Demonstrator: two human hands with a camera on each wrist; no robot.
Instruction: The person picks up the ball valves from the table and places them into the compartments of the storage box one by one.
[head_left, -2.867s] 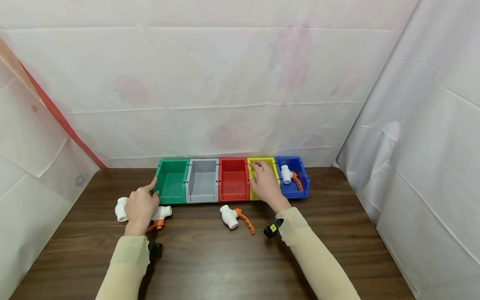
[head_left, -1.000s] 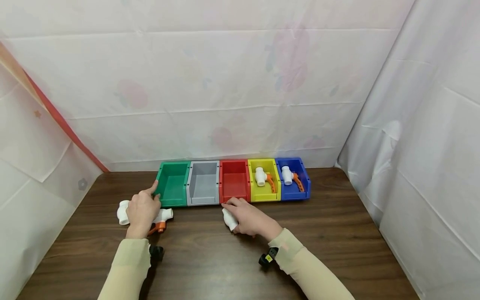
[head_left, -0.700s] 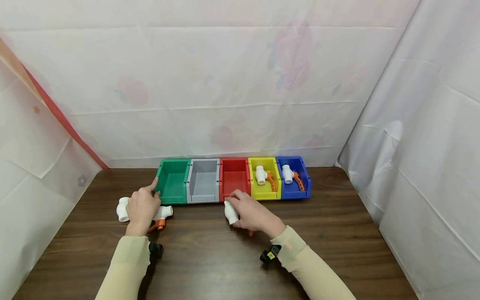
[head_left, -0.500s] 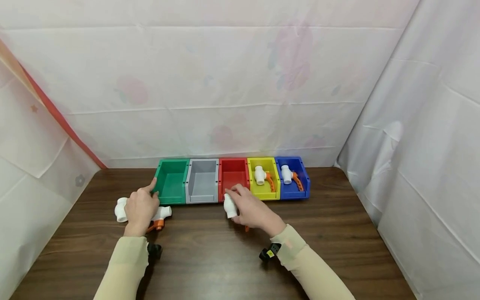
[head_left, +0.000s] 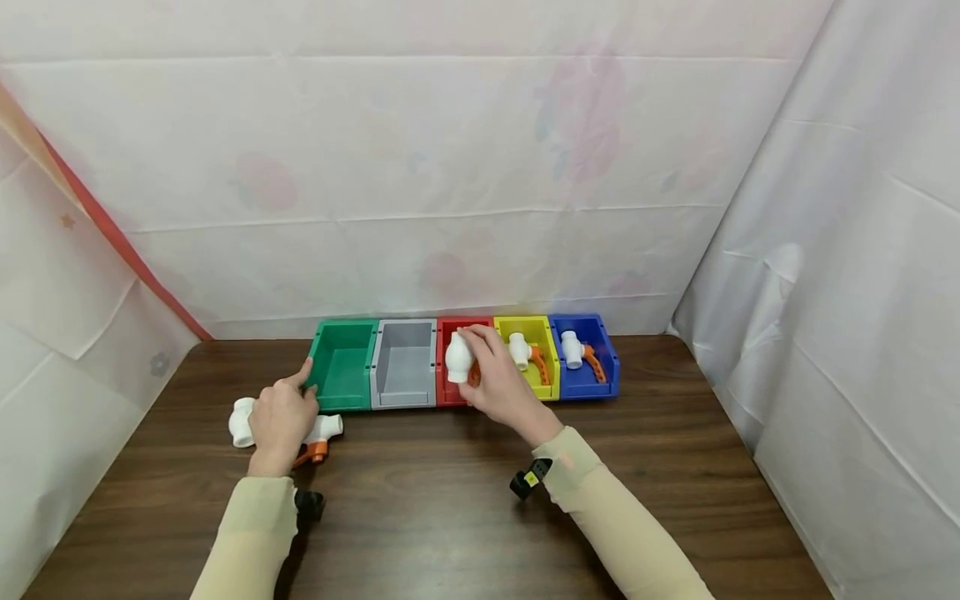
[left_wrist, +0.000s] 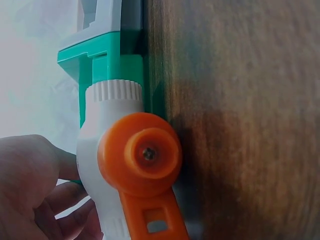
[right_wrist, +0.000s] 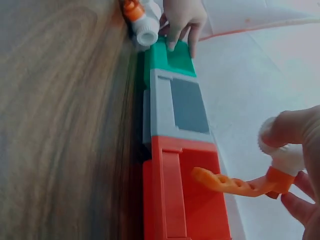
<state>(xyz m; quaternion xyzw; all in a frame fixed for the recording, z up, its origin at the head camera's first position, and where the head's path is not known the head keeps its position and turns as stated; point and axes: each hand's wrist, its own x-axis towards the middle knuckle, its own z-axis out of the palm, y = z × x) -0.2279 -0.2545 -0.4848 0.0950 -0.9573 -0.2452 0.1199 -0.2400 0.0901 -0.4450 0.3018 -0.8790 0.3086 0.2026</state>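
Note:
My right hand [head_left: 504, 383] pinches a white ball valve [head_left: 458, 358] with an orange lever above the red bin [head_left: 444, 392]. In the right wrist view, its orange lever [right_wrist: 232, 185] points across the bin's opening. My left hand [head_left: 283, 421] touches the left side of the green bin [head_left: 345, 371], with the index finger stretched along it. Beside and partly under that hand, white valve parts show: a white valve body [head_left: 242, 422] on its left and a valve with an orange lever [head_left: 318, 452] on its right. The left wrist view shows one white valve [left_wrist: 92, 150] close up.
A grey bin [head_left: 405, 367] stands between the green and red ones. The yellow bin [head_left: 551, 392] and blue bin [head_left: 588, 390] each hold a white valve with an orange lever. The row stands on a brown wooden table [head_left: 420, 517], before a pale curtain [head_left: 390, 167].
One valve came to lie in the yellow bin. My right hand then took the middle valve off the table and raised it over the red bin. The left hand stays put.

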